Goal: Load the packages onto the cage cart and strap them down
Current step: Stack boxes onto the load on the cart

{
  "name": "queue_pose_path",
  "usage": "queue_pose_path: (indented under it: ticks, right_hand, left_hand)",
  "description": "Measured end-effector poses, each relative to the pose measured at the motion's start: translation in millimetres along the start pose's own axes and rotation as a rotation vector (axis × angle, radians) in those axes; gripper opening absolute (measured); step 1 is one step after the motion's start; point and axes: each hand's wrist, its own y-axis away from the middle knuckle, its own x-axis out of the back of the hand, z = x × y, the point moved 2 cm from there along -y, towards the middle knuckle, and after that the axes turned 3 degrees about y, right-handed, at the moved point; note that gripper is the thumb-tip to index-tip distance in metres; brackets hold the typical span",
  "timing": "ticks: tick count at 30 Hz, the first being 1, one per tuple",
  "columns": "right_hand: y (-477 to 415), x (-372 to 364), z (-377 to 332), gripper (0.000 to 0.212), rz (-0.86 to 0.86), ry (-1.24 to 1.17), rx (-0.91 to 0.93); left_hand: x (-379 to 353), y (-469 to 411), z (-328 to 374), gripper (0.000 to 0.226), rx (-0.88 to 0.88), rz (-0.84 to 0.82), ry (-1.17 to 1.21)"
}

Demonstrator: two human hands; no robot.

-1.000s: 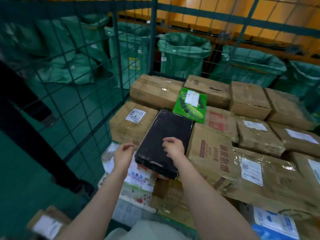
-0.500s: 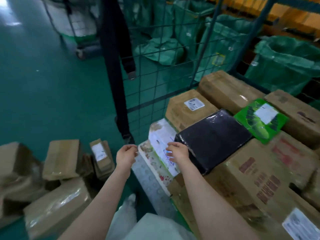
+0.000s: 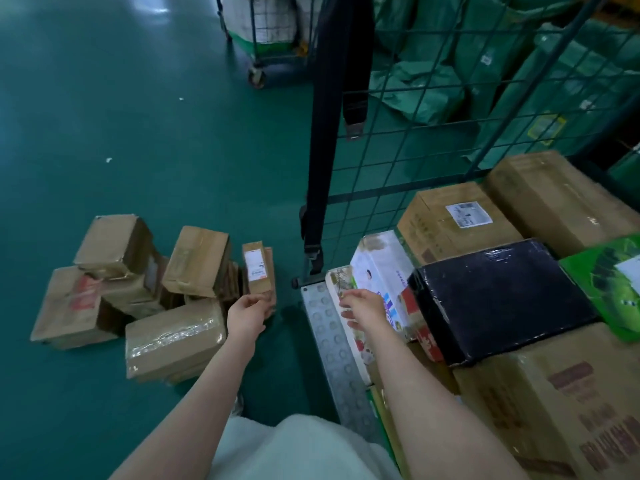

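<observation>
Where the cart edge (image 3: 333,344) stops, green floor (image 3: 290,362) reaches the boxes (image 3: 173,337).

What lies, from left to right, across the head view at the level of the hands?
First the cardboard boxes on the floor → left hand → black strap → right hand → black wrapped package → green package.

boxes (image 3: 149,299) on floor, left | cage cart (image 3: 415,140) right, packages (image 3: 498,299) stacked inside

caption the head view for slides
Left hand by brown cardboard boxes on the floor; right hand over green wire cage cart
</observation>
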Motion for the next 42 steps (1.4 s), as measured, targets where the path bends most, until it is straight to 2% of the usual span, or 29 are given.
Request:
queue_pose_path:
  ticks: [5,9,16,22,30,42]
  right_hand:
    - [-1.1,-32.5,0.8,0.011,-0.021,0.022,-0.053]
    - [2.1,-69.7,-7.9,0.014,-0.081,0.082,-0.059]
    - [-4.3,-113.6,-35.4,0.013,-0.056,0.116,-0.074]
    - [-4.9,-183.2,-53.8,0.013,-0.098,0.161,-0.096]
    - [3.2,-280.4,-83.6,0.015,-0.250,0.305,-0.026]
    - [-1.5,-337.9,-145.3,0.017,-0.440,0.516,0.123]
  left_hand:
    - [30.0,-14.5,-6.9,0.015,0.055,-0.004,-0.028]
    - [55.4,-34.4,-4.2,0.014,0.111,0.007,-0.005]
    - [82.7,-65.8,20.3,0.015,0.100,0.008,-0.055]
    - [137.3,-98.9,37.5,0.011,0.112,0.053,-0.059]
    - [223.6,-134.1,56.1,0.013,0.153,0.193,0.148]
    - [270.1,-142.2,58.2,0.012,0.208,0.410,0.338]
